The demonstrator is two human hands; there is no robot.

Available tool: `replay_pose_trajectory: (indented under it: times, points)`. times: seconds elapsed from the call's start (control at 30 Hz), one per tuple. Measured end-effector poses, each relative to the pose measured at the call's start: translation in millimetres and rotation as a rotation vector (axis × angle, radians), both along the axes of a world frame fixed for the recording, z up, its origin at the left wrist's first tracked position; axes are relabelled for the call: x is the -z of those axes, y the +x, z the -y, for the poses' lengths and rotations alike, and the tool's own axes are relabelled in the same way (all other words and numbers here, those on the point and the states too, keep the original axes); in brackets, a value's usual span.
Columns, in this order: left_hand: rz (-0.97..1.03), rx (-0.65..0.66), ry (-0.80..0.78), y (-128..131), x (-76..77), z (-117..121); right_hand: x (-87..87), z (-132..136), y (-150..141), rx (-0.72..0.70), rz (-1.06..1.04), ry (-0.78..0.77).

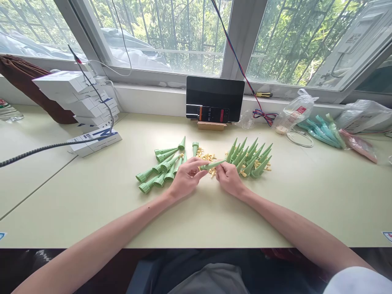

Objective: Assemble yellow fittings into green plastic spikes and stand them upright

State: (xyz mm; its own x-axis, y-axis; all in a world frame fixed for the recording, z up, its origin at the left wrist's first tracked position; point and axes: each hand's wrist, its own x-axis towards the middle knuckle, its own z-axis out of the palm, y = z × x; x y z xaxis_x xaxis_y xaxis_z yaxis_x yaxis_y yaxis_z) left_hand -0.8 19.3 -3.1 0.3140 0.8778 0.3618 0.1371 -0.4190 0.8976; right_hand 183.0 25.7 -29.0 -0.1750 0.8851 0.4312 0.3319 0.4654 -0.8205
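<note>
My left hand (pixel 187 177) is closed around a pale green plant watering spike (pixel 214 164), its pointed end aimed right. Close to that tip, my right hand (pixel 230 179) has its fingers pinched; whatever lies between them is hidden. Behind the hands is a heap of small yellow plastic valves (pixel 208 157). On the left lie several loose green spikes (pixel 159 166) with hollow round ends. A group of upright green spikes (pixel 251 158) with yellow pieces at their bases stands on the right. One more spike (pixel 195 148) stands cap-up behind the heap.
A phone (pixel 213 114) showing a timer leans on a black tablet (pixel 216 92) at the back. White boxes (pixel 76 96) are stacked left, with a black cable (pixel 55 145) across. At the right are plastic bags (pixel 295 112) and teal pieces (pixel 323 130) on the table (pixel 306 196).
</note>
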Motion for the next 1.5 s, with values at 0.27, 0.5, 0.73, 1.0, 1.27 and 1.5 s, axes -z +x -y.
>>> replay_pose_trajectory:
  times: [0.27, 0.5, 0.73, 1.0, 1.27, 1.5]
  points:
    - [-0.009, -0.021, -0.023, 2.2, 0.8, 2.8, -5.4, 1.7, -2.5, 0.043, -0.056, -0.023]
    - [0.118, -0.08, -0.292, 5.2, -12.7, 9.1, -8.8, 6.4, -3.2, 0.046, 0.0, 0.08]
    - [0.153, -0.145, -0.332, 3.2, -14.1, 4.6, -5.4, 5.1, -0.8, 0.041, 0.15, 0.265]
    - [0.161, -0.136, -0.333, 2.5, -13.6, 5.0, -2.4, 1.5, -0.1, 0.038, 0.223, 0.341]
    - [0.18, -0.078, -0.284, 2.4, -7.6, 3.8, -4.9, 3.5, -1.5, 0.016, 0.124, 0.26]
    - [0.138, -0.065, -0.239, 0.9, -0.8, 2.8, -8.5, 8.7, -5.6, -0.089, -0.137, -0.148]
